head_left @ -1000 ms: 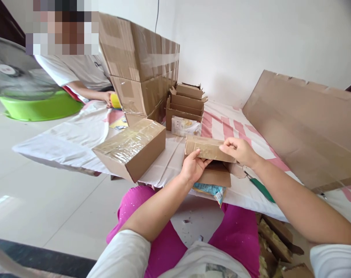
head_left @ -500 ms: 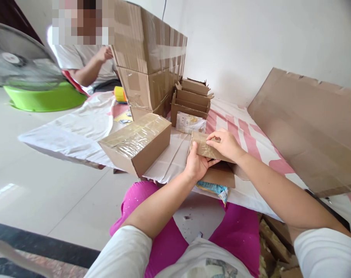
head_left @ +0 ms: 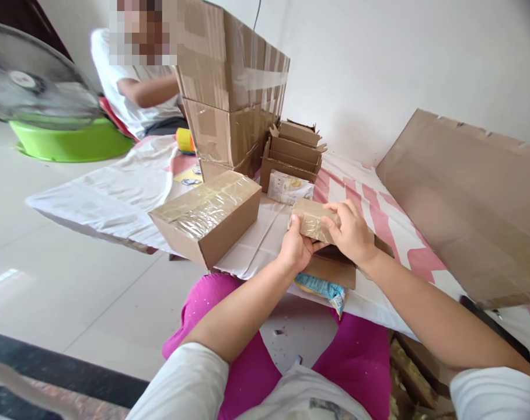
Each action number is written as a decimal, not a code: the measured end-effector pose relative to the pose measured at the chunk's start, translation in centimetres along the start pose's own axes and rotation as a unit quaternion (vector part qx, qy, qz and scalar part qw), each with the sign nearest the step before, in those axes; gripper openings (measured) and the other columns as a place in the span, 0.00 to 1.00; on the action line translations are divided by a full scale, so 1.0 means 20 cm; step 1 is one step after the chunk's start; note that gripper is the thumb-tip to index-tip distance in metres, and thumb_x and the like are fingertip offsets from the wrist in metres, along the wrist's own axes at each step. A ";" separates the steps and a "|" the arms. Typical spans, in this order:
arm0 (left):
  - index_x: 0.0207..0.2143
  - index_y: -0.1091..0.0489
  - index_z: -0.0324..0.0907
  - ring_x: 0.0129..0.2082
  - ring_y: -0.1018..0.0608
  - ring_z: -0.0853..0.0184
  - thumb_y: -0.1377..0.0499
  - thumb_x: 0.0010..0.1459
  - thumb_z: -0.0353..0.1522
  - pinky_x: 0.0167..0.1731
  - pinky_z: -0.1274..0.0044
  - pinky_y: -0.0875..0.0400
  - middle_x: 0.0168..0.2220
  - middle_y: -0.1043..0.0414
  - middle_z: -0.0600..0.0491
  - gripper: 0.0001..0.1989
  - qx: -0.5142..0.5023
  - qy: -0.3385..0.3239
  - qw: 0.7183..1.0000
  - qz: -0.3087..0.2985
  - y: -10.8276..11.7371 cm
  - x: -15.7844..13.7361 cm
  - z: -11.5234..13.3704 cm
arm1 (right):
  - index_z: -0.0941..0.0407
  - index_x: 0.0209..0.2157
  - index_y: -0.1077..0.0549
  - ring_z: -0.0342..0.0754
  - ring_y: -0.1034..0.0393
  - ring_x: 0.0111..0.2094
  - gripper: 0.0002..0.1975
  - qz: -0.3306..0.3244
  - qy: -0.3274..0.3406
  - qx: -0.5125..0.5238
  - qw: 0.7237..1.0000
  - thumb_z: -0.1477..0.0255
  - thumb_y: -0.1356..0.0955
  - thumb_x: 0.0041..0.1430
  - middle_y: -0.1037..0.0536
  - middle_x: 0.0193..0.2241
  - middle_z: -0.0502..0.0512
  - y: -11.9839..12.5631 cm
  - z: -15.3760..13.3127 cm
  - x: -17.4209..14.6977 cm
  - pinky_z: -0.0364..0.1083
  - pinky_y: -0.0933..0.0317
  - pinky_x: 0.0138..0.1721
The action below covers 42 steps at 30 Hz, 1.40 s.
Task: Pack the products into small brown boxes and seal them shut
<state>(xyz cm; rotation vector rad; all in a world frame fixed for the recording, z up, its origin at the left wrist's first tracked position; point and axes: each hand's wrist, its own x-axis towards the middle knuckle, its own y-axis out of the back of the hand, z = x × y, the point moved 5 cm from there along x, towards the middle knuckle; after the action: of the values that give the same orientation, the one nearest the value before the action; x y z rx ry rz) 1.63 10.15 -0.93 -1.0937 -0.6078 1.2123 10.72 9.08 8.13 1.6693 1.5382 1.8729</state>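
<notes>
Between my hands is a small cardboard box (head_left: 311, 220) with shiny tape over its side. My left hand (head_left: 296, 248) grips its near left corner, thumb on the face and fingers underneath. The right hand (head_left: 352, 230) closes over the box's right part, thumb against the taped face. Below it, brown cardboard flaps (head_left: 328, 269) stick out toward me; whether they belong to the same box I cannot tell. A blue and yellow plastic packet (head_left: 324, 287) lies under the flaps at the table edge.
A larger taped box (head_left: 208, 216) sits to the left. Behind stand open cardboard boxes (head_left: 293, 154), a white labelled packet (head_left: 290, 188) and a tall taped stack (head_left: 243, 76). A big cardboard sheet (head_left: 466, 204) leans at right. A co-worker (head_left: 133, 87) sits beyond the stack, near a fan (head_left: 41, 81).
My right hand has shifted from pinching at the box's tape to wrapping round its right side. The left hand keeps its grip. The co-worker's arm has moved behind the stack.
</notes>
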 end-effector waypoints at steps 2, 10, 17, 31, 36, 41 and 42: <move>0.47 0.31 0.42 0.45 0.22 0.59 0.56 0.67 0.45 0.45 0.62 0.26 0.42 0.23 0.46 0.21 0.005 -0.005 1.000 -0.009 0.00 0.00 -0.02 | 0.54 0.42 0.29 0.53 0.31 0.41 0.09 -0.033 -0.033 0.010 0.999 0.69 0.34 0.60 0.28 0.40 0.58 -0.04 0.02 0.04 0.52 0.36 0.44; 0.44 0.31 0.40 0.46 0.22 0.59 0.57 0.68 0.43 0.43 0.62 0.25 0.39 0.23 0.46 0.20 0.021 0.003 1.000 0.005 0.01 0.01 -0.03 | 0.54 0.27 0.34 0.54 0.36 0.36 0.08 -0.010 0.013 -0.028 0.999 0.75 0.39 0.60 0.28 0.30 0.58 -0.14 -0.03 0.04 0.52 0.39 0.39; 0.45 0.31 0.40 0.43 0.21 0.58 0.56 0.68 0.42 0.41 0.61 0.24 0.39 0.23 0.45 0.20 0.025 0.044 0.999 -0.007 0.00 0.00 -0.04 | 0.53 0.29 0.35 0.53 0.36 0.38 0.08 -0.070 0.086 0.034 0.993 0.76 0.40 0.62 0.29 0.32 0.57 -0.03 -0.04 -0.02 0.53 0.39 0.42; 0.42 0.30 0.41 0.38 0.20 0.62 0.53 0.66 0.42 0.39 0.65 0.23 0.33 0.23 0.49 0.17 0.068 0.006 0.997 -0.032 0.02 0.01 -0.04 | 0.53 0.41 0.27 0.54 0.33 0.44 0.10 -0.094 0.042 -0.016 0.995 0.75 0.35 0.58 0.29 0.39 0.59 -0.04 -0.05 0.03 0.53 0.35 0.45; 0.42 0.30 0.41 0.41 0.21 0.61 0.50 0.65 0.43 0.40 0.65 0.23 0.35 0.23 0.48 0.16 0.044 -0.009 0.999 -0.006 0.05 0.03 0.01 | 0.54 0.29 0.32 0.52 0.34 0.38 0.07 -0.059 0.046 -0.008 0.997 0.75 0.39 0.60 0.28 0.31 0.57 -0.02 -0.01 0.01 0.53 0.37 0.42; 0.43 0.32 0.44 0.44 0.21 0.61 0.48 0.64 0.42 0.42 0.65 0.23 0.39 0.23 0.49 0.13 0.043 -0.013 0.999 -0.001 0.06 0.04 0.02 | 0.53 0.34 0.35 0.48 0.32 0.34 0.03 0.081 -0.087 0.071 0.990 0.71 0.39 0.61 0.28 0.31 0.53 0.12 0.19 0.00 0.49 0.36 0.38; 0.43 0.32 0.45 0.44 0.21 0.61 0.49 0.65 0.42 0.42 0.64 0.24 0.39 0.23 0.50 0.13 0.045 -0.013 0.999 -0.001 0.07 0.04 0.02 | 0.53 0.35 0.35 0.47 0.32 0.33 0.02 0.104 -0.120 0.091 0.983 0.70 0.39 0.61 0.28 0.31 0.53 0.15 0.23 0.00 0.48 0.36 0.37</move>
<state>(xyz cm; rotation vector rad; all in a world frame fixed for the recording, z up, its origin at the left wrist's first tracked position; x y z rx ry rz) 0.98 11.07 -2.11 -1.0019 -0.5684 1.2424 15.81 10.33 9.65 2.1245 1.5237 1.5833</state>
